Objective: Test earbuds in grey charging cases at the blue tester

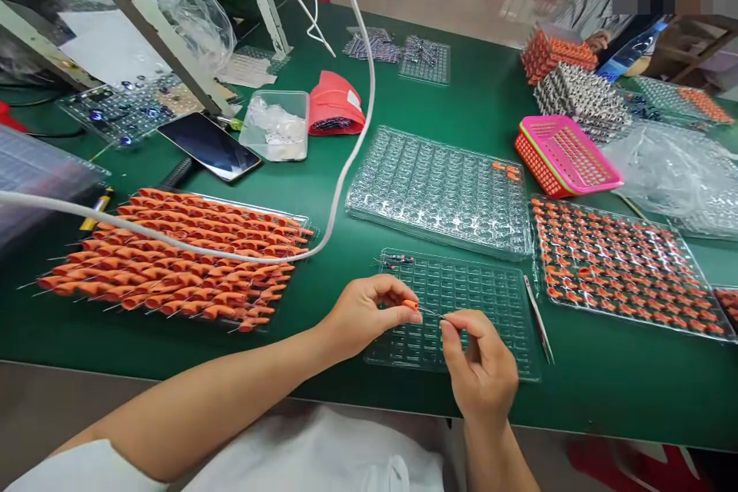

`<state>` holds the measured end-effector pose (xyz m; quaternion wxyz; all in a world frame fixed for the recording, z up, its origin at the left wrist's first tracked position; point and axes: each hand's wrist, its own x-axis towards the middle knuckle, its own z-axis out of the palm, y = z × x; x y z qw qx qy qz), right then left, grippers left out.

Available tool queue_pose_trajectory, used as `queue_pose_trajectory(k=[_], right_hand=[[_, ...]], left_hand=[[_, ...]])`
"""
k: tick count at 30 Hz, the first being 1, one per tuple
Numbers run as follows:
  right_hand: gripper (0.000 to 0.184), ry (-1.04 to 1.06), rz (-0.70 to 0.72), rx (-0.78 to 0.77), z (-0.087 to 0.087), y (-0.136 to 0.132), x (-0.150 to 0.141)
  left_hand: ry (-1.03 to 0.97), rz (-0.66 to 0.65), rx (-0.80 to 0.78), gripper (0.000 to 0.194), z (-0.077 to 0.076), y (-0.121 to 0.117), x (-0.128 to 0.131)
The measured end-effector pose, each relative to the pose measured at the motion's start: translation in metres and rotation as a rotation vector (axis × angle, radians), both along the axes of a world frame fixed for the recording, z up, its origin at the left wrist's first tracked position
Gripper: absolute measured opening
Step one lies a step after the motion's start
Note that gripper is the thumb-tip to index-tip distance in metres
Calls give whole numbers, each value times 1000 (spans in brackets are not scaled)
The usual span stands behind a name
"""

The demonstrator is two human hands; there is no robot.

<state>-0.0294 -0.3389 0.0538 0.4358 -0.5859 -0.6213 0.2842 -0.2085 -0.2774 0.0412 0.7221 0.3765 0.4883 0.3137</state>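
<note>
Between the thumb and fingers of my left hand (369, 315) is a small orange plastic piece (410, 305). My right hand (481, 357) pinches the far end of a thin dark wire (431, 313) that runs from the orange piece. Both hands are over a clear tray (478, 288) of small cells, which has a few dark small parts (397, 260) at its back left corner. Tweezers (538, 319) lie along the tray's right side. Left of my hands are rows of orange pieces (190, 257) with thin wires sticking out.
A clear moulded tray (438, 184) lies behind, with a few orange pieces in one corner. To the right are a filled orange tray (628, 265) and a pink basket (570, 154). A white cable (346, 169) hangs across the left side near a phone (211, 144). A person sits at far right.
</note>
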Motion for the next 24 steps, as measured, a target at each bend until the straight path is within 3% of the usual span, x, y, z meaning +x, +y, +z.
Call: queue_pose_trajectory(k=[13, 24], right_hand=[[11, -104, 16, 0, 3, 3, -3], [13, -154, 85, 35, 4, 9, -6]], left_hand=[[44, -33, 97, 18, -2, 0, -1], [184, -87, 324, 10, -1, 0, -3]])
